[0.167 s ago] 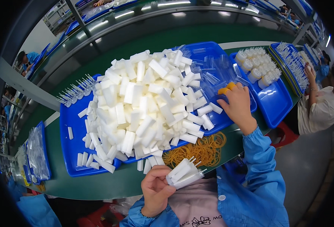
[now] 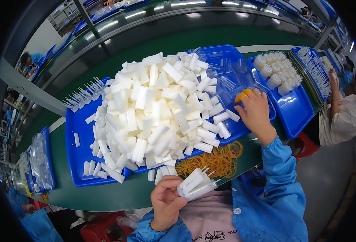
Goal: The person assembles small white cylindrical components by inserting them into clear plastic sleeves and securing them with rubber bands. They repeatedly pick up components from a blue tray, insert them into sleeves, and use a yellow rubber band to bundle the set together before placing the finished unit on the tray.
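Note:
My left hand [image 2: 168, 203] is closed round a small bundle of white foam pieces and clear plastic parts [image 2: 196, 184], with thin pale stems poking out at the upper right. This bundle is held in front of my body at the table's near edge. My right hand [image 2: 257, 115], with orange finger cots on two fingertips, reaches over the clear plastic tubes [image 2: 228, 80] at the right end of a blue tray. Its fingers are bent, with the thumb apart from them; I see nothing held there. A big heap of white foam blocks [image 2: 157, 109] lies left of it.
Yellow-brown rubber bands [image 2: 216, 161] lie by the blue tray [image 2: 76, 161]. Stemmed clear parts [image 2: 85, 94] line its far left edge. Rightward, another blue tray [image 2: 295, 113] carries banded white bundles [image 2: 276, 72]. A co-worker's arm [image 2: 334, 90] is further right. Bagged clear parts [image 2: 40, 161] lie far left.
The whole view has shifted slightly, moving the trays and heap a little to the right in the picture. Both hands keep nearly the same poses, the left still holding its bundle.

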The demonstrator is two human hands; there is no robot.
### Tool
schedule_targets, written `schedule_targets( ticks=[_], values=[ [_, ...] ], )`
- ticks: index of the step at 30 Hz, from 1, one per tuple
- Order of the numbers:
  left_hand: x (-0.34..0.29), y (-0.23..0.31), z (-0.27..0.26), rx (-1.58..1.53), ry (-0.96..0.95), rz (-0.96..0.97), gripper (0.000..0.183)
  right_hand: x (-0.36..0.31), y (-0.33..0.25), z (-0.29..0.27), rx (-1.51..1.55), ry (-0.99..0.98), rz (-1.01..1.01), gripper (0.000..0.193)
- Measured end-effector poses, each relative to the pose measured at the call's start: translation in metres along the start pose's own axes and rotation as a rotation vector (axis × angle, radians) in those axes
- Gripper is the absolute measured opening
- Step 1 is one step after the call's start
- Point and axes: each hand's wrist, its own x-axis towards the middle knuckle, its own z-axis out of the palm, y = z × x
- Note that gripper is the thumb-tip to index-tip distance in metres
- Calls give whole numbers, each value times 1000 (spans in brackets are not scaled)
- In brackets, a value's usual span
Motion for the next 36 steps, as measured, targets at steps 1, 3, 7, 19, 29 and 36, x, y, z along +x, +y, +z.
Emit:
schedule_targets(
  ticks=[1, 3, 7, 19, 29, 36],
  values=[
    [0, 0, 0, -1, 1, -1, 41, -2, -1, -2, 89, 67, 26, 21],
    [1, 0, 0, 2, 9, -1, 40, -7, -5, -7, 266, 197, 76, 18],
    [2, -4, -4, 31, -2, 31, 40, -33, -37, -55, 1239, 5, 301, 26],
    [-6, -3, 1, 469, -35, 310, 42, -71, -75, -64, 1714, -52, 388, 16],
    [-5, -1, 3, 659, -61, 411, 43, -70, -84, -57, 1835, -147, 500, 13],
    [-6, 4, 7, 723, -72, 371, 42, -70, -92, -57, 1739, -161, 377, 14]
  ],
)
